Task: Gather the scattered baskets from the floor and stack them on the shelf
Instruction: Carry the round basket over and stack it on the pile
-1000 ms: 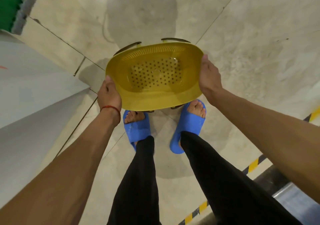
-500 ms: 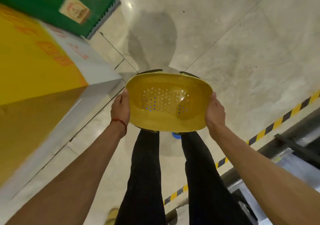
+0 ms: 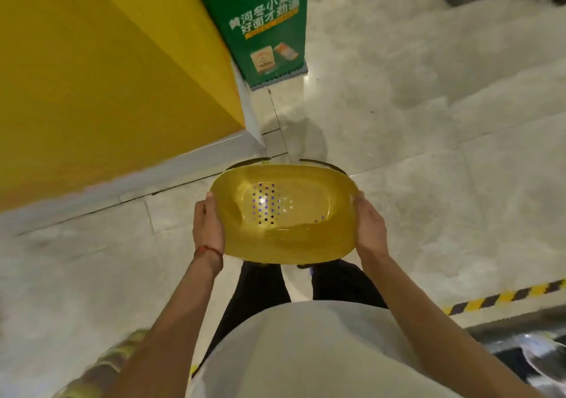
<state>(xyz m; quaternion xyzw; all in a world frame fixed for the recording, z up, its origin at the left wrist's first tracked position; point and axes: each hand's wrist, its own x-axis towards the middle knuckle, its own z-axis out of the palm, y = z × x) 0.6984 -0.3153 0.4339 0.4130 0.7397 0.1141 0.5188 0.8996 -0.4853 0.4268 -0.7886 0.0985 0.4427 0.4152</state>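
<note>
I hold a yellow perforated plastic basket [image 3: 284, 214] in front of my waist, mouth facing up toward me. Two dark handles [image 3: 321, 163] hang folded along its far rim. My left hand [image 3: 208, 229] grips the left side of the rim and wears a red string at the wrist. My right hand [image 3: 369, 229] grips the right side. No shelf is in sight.
A yellow wall or counter side with a pale base [image 3: 107, 76] fills the left. A green printed display stand [image 3: 263, 24] rises at the top centre. Grey stone floor [image 3: 428, 122] spreads to the right. A yellow-black hazard strip [image 3: 505, 298] and dark metal edge lie at the lower right.
The view has lifted from my feet and turned toward the yellow wall and green stand. The basket stays in both hands at waist height, and my sandals have dropped out of sight.
</note>
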